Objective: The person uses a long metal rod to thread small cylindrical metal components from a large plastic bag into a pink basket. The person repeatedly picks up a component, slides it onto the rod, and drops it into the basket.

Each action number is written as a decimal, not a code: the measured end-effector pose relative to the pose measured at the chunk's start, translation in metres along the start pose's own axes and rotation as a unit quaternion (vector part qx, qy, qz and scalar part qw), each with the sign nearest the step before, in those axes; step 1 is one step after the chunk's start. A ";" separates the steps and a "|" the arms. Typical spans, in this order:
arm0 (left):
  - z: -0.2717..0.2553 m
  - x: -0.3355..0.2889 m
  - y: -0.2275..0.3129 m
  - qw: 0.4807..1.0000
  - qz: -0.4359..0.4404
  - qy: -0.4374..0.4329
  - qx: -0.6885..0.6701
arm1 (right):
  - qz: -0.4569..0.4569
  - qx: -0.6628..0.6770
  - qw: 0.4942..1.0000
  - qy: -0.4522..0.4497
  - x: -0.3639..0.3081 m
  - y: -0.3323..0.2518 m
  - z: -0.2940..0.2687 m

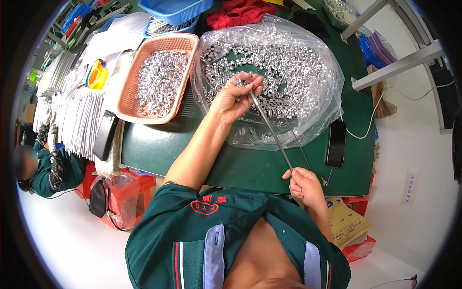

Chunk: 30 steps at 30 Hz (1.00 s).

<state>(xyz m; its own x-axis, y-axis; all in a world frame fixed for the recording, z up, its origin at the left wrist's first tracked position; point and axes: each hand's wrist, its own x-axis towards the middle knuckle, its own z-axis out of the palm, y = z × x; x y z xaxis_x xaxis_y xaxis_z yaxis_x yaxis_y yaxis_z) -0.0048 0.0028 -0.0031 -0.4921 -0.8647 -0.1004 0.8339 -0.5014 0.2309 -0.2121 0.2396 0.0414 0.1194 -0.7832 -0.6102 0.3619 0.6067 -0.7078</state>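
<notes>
A slim grey metal rod [270,126] runs slantwise in front of me, over the near edge of a clear plastic bag. Its near end sits in my right hand [307,187], with the fingers closed around it. At the far end, my left hand [237,98] pinches the rod's brighter tip. A small silver piece [240,83] shows between the left fingertips; its exact shape is too small to tell. Beneath the left hand, the clear plastic bag [332,82] lies spread out, bearing many small silver metal fittings [301,62].
Left of the bag, a pink basket [126,98] holds more fittings. Blue baskets [185,17] and red cloth [238,13] lie behind. A phone [336,144] rests on the green table [159,149] at right. Bundled rods [82,120] and a co-worker [60,168] are at far left.
</notes>
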 end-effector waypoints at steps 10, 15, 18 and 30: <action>0.008 -0.002 0.005 0.998 -0.033 -0.004 -0.048 | -0.058 -0.079 0.994 0.047 0.005 0.005 0.001; 0.003 0.001 0.001 1.000 -0.008 -0.012 -0.021 | -0.084 -0.118 0.988 0.057 0.004 0.006 -0.001; 0.001 0.001 -0.002 1.000 -0.002 0.005 -0.003 | -0.093 -0.146 0.983 0.065 0.005 0.008 -0.001; 0.006 0.000 -0.007 0.999 0.030 0.000 0.042 | -0.172 -0.240 0.947 0.128 0.006 0.016 0.007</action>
<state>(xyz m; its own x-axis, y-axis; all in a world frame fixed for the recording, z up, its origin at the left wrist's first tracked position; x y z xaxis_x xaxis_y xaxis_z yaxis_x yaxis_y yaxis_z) -0.0122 0.0067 0.0006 -0.4412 -0.8935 -0.0832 0.8381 -0.4434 0.3176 -0.1991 0.2431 0.0291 -0.1802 -0.9242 -0.3369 -0.1301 0.3619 -0.9231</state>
